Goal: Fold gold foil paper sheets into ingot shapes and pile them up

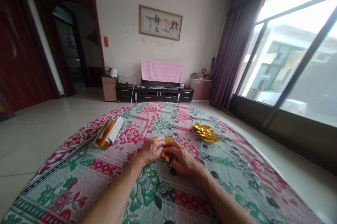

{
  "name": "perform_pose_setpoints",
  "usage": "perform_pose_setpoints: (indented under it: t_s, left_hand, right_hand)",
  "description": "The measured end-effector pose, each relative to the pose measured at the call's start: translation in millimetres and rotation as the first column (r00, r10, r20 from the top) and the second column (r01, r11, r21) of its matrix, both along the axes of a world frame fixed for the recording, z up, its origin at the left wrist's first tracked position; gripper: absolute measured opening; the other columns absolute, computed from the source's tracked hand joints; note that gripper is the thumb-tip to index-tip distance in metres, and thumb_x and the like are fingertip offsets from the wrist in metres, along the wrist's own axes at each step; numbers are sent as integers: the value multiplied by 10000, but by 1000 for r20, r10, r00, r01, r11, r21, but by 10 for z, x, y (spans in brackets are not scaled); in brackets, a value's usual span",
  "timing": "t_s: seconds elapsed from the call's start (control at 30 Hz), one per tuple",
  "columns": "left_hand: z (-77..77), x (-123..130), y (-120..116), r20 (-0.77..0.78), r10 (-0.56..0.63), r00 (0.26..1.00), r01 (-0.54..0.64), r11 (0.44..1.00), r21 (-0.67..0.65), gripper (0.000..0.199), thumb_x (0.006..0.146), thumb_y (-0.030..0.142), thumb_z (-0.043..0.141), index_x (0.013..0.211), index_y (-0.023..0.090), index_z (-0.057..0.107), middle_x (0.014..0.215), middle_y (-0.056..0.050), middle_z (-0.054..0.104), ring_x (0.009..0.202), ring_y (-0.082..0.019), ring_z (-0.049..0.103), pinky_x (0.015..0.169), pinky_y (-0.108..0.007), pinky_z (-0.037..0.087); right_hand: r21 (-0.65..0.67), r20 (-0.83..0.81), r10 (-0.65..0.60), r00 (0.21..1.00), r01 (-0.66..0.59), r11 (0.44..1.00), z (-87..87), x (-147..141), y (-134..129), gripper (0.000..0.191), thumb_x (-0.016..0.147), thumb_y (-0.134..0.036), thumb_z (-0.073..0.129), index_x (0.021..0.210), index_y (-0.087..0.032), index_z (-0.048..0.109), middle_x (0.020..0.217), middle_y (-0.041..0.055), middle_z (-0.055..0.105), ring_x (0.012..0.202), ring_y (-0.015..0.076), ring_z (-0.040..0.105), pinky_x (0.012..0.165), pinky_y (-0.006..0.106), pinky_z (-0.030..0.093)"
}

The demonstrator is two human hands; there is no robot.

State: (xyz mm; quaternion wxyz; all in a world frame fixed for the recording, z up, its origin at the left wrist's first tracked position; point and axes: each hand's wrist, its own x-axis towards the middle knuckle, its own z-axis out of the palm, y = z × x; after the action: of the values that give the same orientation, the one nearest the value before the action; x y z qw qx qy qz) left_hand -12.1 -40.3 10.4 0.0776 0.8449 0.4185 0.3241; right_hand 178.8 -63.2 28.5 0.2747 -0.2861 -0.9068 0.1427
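Between my two hands, on the flowered cloth (146, 185), is a small piece of gold foil paper (168, 140). My left hand (152, 149) has its fingers closed on the left edge of the paper. From the other side my right hand (183, 159) grips it, its fingers bent over the foil. Part of the paper is hidden under the fingers. To the right of my hands lies a pile of folded gold foil pieces (206, 134). Off to the left is a curled roll of white-backed gold paper sheets (108, 133).
The cloth covers a rounded surface in front of me. Beyond it stand a low black cabinet (158, 97) and a screen-like shape under a pink towel (162, 70). Purple curtains (223, 41) and a large window (297, 55) are on the right; a dark red door (21, 48) is on the left.
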Motion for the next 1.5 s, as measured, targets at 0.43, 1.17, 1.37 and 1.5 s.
perform_pose_setpoints:
  t_s: [0.43, 1.17, 1.37, 1.5]
  left_hand:
    - [67, -21, -43, -65, 25, 998, -26, 1000, -13, 204, 805, 173, 505, 887, 218, 686, 1013, -39, 631, 1006, -175, 556, 931, -298, 435]
    - [38, -67, -31, -77, 36, 996, -40, 998, -42, 185, 794, 195, 545, 853, 229, 717, 1024, -38, 639, 972, -173, 572, 900, -289, 434]
    - [23, -73, -19, -58, 59, 997, -61, 998, -35, 189, 764, 168, 557, 844, 222, 720, 1064, -50, 640, 989, -179, 577, 901, -293, 441]
    - [68, -111, -52, -39, 63, 997, -66, 994, -83, 188, 720, 146, 584, 804, 236, 726, 1040, -21, 660, 981, -170, 582, 923, -289, 427]
  right_hand:
    - [42, -38, 36, 999, -34, 999, -29, 59, 14, 386, 652, -29, 456, 953, -217, 607, 1083, 44, 576, 1039, 188, 521, 929, 338, 407]
    - [83, 54, 16, 998, -20, 996, -4, 3, -17, 290, 737, -84, 518, 993, -194, 598, 1034, 59, 570, 954, 181, 523, 862, 312, 417]
    - [131, 114, -16, 993, 1, 991, -1, -18, -32, 210, 857, -158, 451, 988, -212, 605, 1024, 62, 570, 942, 175, 522, 837, 304, 419]
    - [139, 135, -21, 991, 2, 990, 27, -15, -54, 225, 868, -166, 426, 997, -216, 604, 1037, 61, 564, 935, 171, 523, 835, 304, 417]
